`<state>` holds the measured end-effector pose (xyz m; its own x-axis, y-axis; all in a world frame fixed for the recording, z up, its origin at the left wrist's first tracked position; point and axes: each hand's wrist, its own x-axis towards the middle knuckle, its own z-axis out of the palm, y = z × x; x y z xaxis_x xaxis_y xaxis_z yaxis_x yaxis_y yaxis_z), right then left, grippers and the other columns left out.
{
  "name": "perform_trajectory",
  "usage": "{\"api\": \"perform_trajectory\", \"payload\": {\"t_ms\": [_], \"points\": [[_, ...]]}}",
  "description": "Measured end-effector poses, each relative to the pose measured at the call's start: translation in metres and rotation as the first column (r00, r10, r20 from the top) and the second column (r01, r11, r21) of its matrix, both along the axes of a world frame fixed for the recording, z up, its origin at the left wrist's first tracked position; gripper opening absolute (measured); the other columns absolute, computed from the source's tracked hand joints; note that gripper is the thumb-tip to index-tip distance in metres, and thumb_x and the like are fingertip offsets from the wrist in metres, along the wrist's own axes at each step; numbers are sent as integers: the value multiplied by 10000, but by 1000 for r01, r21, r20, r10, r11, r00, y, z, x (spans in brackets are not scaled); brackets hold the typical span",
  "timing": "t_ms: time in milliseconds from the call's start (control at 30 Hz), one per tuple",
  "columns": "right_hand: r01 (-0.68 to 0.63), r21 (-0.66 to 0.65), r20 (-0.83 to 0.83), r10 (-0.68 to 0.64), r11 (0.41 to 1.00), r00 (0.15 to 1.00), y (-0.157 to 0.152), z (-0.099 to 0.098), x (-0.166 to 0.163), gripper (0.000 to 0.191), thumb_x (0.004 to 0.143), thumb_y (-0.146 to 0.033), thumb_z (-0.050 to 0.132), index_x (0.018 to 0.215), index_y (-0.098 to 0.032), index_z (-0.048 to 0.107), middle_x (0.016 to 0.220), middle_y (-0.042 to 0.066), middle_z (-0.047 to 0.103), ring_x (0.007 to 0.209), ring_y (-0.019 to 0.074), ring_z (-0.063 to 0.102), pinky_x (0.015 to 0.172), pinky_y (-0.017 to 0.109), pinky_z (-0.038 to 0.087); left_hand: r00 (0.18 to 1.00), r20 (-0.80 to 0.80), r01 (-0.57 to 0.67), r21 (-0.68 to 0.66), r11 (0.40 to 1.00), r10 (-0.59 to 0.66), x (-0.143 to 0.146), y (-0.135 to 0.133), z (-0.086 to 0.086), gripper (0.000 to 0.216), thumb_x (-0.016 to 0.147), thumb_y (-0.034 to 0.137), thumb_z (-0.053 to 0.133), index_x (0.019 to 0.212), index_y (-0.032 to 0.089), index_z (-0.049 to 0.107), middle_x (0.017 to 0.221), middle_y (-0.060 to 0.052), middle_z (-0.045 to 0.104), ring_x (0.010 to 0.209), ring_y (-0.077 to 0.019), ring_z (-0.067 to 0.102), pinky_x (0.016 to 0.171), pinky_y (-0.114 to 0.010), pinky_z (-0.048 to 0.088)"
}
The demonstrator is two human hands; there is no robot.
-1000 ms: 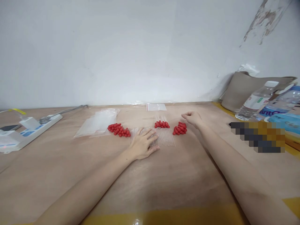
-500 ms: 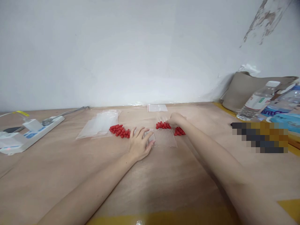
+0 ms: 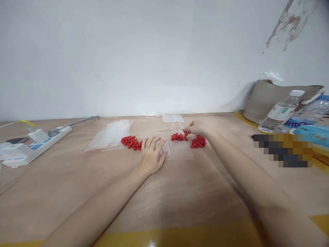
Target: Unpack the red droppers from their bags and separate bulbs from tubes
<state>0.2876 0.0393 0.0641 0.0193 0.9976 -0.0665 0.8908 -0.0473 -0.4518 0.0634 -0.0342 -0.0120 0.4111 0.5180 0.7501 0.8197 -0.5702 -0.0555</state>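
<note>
My left hand [image 3: 151, 156] lies with its fingers spread over the left end of a row of thin clear tubes [image 3: 179, 151]. Just left of its fingertips is a heap of small red bulb-shaped pieces [image 3: 130, 142]. At the far side of the tubes, my right hand [image 3: 195, 128] pinches one red piece [image 3: 185, 132] between thumb and fingertips. Beside that piece, several red pieces [image 3: 177, 137] stand in a line, with thin clear tubes [image 3: 177, 127] reaching back from them. Another small red heap [image 3: 198, 141] sits below my right hand.
Clear plastic bags [image 3: 109, 135] are spread at the left, and a small white bag [image 3: 172, 118] lies near the wall. A power strip [image 3: 38, 145] with plugs is far left. Water bottles [image 3: 280, 113] and a grey-brown bag [image 3: 259, 99] stand right, behind a pixelated patch.
My right hand has risen slightly off the line of red pieces, and the piece in its fingers now shows. More of the right heap is uncovered. My left hand has barely shifted.
</note>
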Motion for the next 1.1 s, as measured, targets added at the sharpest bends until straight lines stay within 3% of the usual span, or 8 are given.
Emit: {"api": "perform_trajectory", "payload": {"t_ms": [67, 133, 267, 367, 467, 567, 700, 1100], "points": [[-94, 53, -27, 95, 994, 995, -24, -3, 3, 276, 752, -393, 497, 631, -179, 623, 508, -16, 544, 474, 95, 466, 486, 227, 334, 1000, -9, -5, 64, 998, 6, 2, -1, 1, 376, 816, 308, 493, 1170, 185, 516, 1186, -123, 522, 1129, -253, 434, 978, -455, 268], [-243, 227, 10, 247, 943, 969, -48, -12, 4, 257, 780, -354, 472, 645, -179, 602, 546, -14, 568, 496, 97, 482, 523, 234, 321, 999, -46, 12, 136, 991, -6, 5, -2, 1, 392, 812, 281, 507, 1196, 203, 499, 1228, -118, 503, 1162, -259, 410, 984, -459, 262], [-422, 542, 292, 308, 727, 906, -83, -38, 0, 192, 805, -285, 484, 674, -177, 573, 662, 13, 618, 691, 139, 528, 719, 303, 288, 988, -147, 85, 241, 967, -50, 13, -4, 0, 389, 816, 247, 515, 1204, 258, 486, 1217, -76, 536, 1134, -234, 450, 1001, -472, 227], [-526, 641, 450, 282, 559, 847, -94, -55, -4, 217, 833, -252, 457, 664, -163, 561, 642, 28, 615, 704, 144, 503, 777, 337, 246, 977, -194, 137, 286, 948, -83, 17, -3, -1, 306, 818, 209, 519, 1116, 273, 545, 1110, -28, 613, 1050, -210, 513, 1002, -481, 206], [-574, 681, 503, 279, 454, 818, -96, -67, -9, 244, 855, -225, 420, 667, -162, 561, 616, 19, 602, 688, 133, 480, 812, 344, 230, 971, -211, 169, 292, 941, -109, 18, -1, -2, 195, 823, 153, 506, 954, 257, 606, 857, 24, 680, 834, -149, 579, 994, -467, 216], [-544, 716, 472, 269, 439, 839, -96, -76, -12, 213, 855, -279, 438, 755, -171, 592, 679, 23, 624, 751, 146, 493, 848, 361, 215, 972, -206, 171, 284, 943, -114, 17, 1, -2, 166, 830, 146, 491, 869, 248, 616, 684, 47, 660, 682, -109, 565, 974, -446, 242], [-477, 765, 403, 256, 432, 878, -95, -84, -16, 185, 835, -330, 486, 907, -215, 612, 795, 18, 656, 777, 146, 503, 865, 373, 206, 969, -210, 183, 243, 953, -132, 16, 0, -2, 163, 838, 176, 479, 901, 253, 608, 669, 46, 651, 699, -116, 564, 979, -455, 231], [-517, 765, 471, 215, 385, 856, -98, -85, -18, 205, 848, -250, 457, 712, -211, 605, 578, -13, 567, 688, 127, 452, 869, 367, 197, 958, -231, 190, 67, 979, -170, 14, -8, 0, 158, 834, 209, 458, 800, 240, 609, 640, 28, 633, 797, -162, 558, 987, -492, 175]]}}
